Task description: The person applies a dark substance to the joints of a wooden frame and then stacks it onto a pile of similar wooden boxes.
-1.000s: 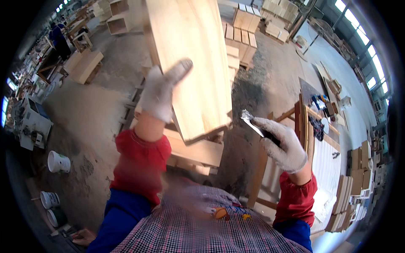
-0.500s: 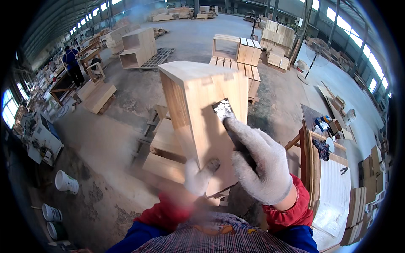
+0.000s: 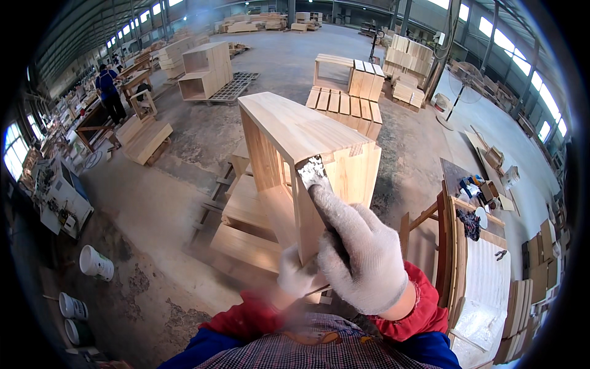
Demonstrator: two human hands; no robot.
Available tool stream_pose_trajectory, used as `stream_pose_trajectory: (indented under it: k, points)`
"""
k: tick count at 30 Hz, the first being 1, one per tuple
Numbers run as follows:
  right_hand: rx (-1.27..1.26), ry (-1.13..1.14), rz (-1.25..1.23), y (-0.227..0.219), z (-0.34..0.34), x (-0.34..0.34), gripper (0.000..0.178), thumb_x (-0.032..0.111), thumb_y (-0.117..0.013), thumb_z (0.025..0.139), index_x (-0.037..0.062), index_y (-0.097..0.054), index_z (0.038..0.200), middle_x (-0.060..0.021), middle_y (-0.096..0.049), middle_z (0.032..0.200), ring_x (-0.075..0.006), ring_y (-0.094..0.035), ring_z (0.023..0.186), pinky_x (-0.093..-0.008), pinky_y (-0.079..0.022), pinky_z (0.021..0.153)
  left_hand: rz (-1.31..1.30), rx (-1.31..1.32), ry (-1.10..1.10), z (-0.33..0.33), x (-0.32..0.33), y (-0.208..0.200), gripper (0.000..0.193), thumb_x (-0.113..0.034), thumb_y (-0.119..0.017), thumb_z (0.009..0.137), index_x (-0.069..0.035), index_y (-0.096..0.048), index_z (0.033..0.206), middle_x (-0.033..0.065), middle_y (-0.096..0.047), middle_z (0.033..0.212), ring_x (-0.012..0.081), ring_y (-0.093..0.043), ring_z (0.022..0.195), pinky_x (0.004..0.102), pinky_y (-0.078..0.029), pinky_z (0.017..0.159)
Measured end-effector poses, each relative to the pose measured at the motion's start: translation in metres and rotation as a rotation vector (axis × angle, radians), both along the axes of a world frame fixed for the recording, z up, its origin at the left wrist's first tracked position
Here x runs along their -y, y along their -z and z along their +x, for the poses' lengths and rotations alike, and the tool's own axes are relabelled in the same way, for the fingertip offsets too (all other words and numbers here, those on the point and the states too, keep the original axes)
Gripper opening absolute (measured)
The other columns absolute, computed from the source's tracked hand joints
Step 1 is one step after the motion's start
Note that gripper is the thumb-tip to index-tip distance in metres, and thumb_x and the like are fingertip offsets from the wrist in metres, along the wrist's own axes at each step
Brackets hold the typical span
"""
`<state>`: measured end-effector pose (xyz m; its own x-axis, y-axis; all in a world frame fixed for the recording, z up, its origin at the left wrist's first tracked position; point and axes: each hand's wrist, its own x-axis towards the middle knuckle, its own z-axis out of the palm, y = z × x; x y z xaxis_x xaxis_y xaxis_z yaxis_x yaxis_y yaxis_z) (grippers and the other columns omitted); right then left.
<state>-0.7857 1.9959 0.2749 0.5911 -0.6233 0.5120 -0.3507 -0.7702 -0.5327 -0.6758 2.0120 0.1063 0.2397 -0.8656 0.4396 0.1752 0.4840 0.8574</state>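
Head view, and I see a pale wooden box (image 3: 295, 166) standing in the middle of the frame, open-sided, with pale grain on its top board and a visible joint at the near corner. My right hand (image 3: 359, 258), in a white knit glove, is clamped around the handle of a putty knife (image 3: 313, 174), whose smeared metal blade lies flat against the box's near corner edge, just above the glove. My left hand (image 3: 295, 273), also gloved and blurred, sits lower at centre, fingers closed on the box's bottom edge, just beside the right hand. The box rests over stacked boards (image 3: 246, 237) on the concrete floor. White buckets (image 3: 95, 263) stand at lower left; a person in blue (image 3: 110, 92) works at upper left.
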Motion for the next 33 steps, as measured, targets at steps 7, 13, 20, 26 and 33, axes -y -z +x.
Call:
stream_pose_trajectory:
  k: [7,13,20,26,33]
  points:
    - [-0.021,-0.013,-0.007,-0.001,-0.001,-0.004,0.049,0.001,-0.054,0.072,-0.0004,-0.05,0.121,-0.0177,-0.055,0.076,-0.0325,-0.058,0.064,-0.0351,-0.047,0.06,0.039,0.181,-0.065,0.006,-0.005,0.008,0.019,-0.008,-0.054,0.085,0.005,-0.057,0.098,0.0054,-0.062,0.086,0.012,-0.057,0.078,0.027,-0.047,0.067]
    - [-0.038,-0.012,0.033,0.0,-0.007,-0.007,0.047,-0.001,-0.053,0.073,-0.0008,-0.051,0.12,-0.0182,-0.056,0.079,-0.0314,-0.058,0.066,-0.0346,-0.047,0.062,0.055,0.167,-0.037,0.009,-0.005,0.011,0.02,-0.009,-0.056,0.085,0.005,-0.057,0.099,0.0051,-0.062,0.087,0.0111,-0.057,0.077,0.0259,-0.046,0.066]
    - [-0.017,0.02,0.057,0.005,-0.011,-0.001,0.046,-0.004,-0.053,0.072,-0.0028,-0.052,0.118,-0.0191,-0.057,0.082,-0.0305,-0.058,0.07,-0.0328,-0.047,0.066,0.166,-0.048,0.037,0.001,-0.006,0.002,0.022,-0.009,-0.057,0.083,0.005,-0.057,0.101,0.002,-0.06,0.087,0.0092,-0.054,0.078,0.0243,-0.045,0.067]
    - [0.097,0.05,0.04,0.009,-0.013,0.007,0.045,-0.004,-0.052,0.072,-0.0039,-0.052,0.117,-0.0189,-0.059,0.086,-0.0284,-0.06,0.074,-0.0306,-0.047,0.069,0.182,-0.016,0.064,0.003,-0.008,-0.001,0.021,-0.005,-0.054,0.082,0.005,-0.057,0.1,0.0022,-0.06,0.087,0.0084,-0.053,0.079,0.0244,-0.045,0.069]
    - [0.113,0.055,0.023,0.016,-0.014,0.01,0.042,-0.003,-0.053,0.074,-0.005,-0.052,0.115,-0.0179,-0.06,0.088,-0.0265,-0.06,0.076,-0.0303,-0.047,0.071,0.161,0.011,0.026,0.006,-0.009,0.001,0.021,-0.004,-0.054,0.082,0.005,-0.056,0.101,0.0024,-0.06,0.086,0.0084,-0.053,0.077,0.0243,-0.045,0.067]
